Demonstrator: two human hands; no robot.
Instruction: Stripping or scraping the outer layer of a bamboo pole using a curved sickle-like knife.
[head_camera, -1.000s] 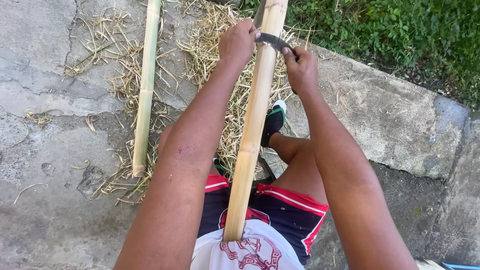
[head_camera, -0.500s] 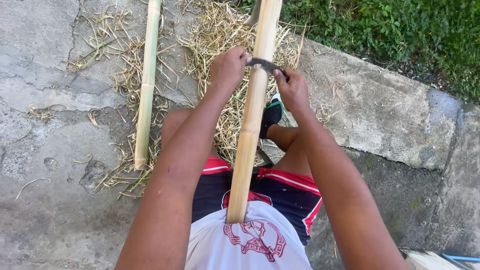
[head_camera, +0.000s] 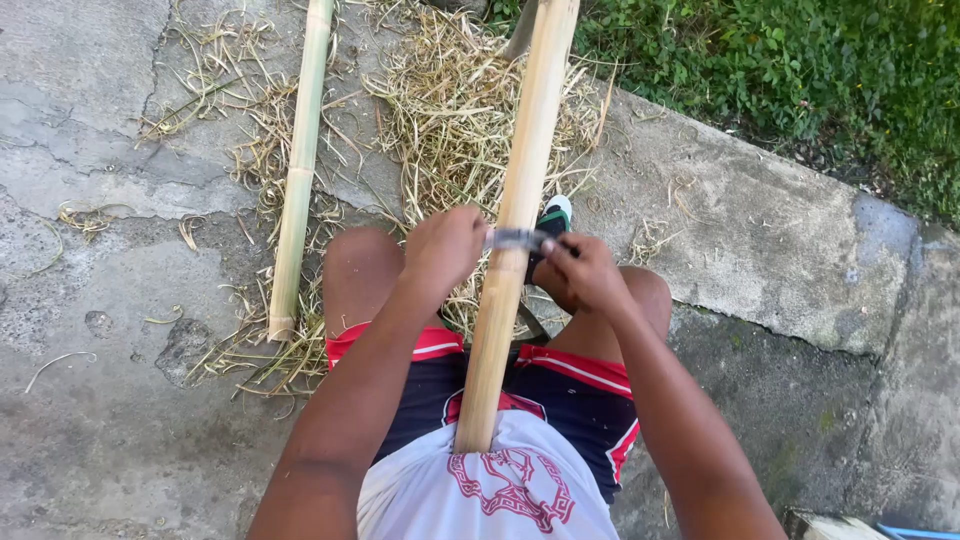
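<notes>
A long pale bamboo pole (head_camera: 520, 190) runs from my belly up and away between my knees. A metal blade (head_camera: 516, 239) lies across the pole. My left hand (head_camera: 443, 246) grips the blade's left end, and my right hand (head_camera: 580, 272) grips its right end. Both hands sit just above my knees, about halfway along the visible pole. I sit in dark shorts with red trim and a white shirt.
A second bamboo pole (head_camera: 297, 170) lies on the cracked concrete to my left. Dry shavings (head_camera: 450, 110) are heaped ahead of my knees. A green and white shoe (head_camera: 552, 218) shows behind the pole. Grass (head_camera: 800, 70) borders the concrete at the far right.
Both hands have drawn the blade down the pole toward my body, from near the top of the view to just above my knees.
</notes>
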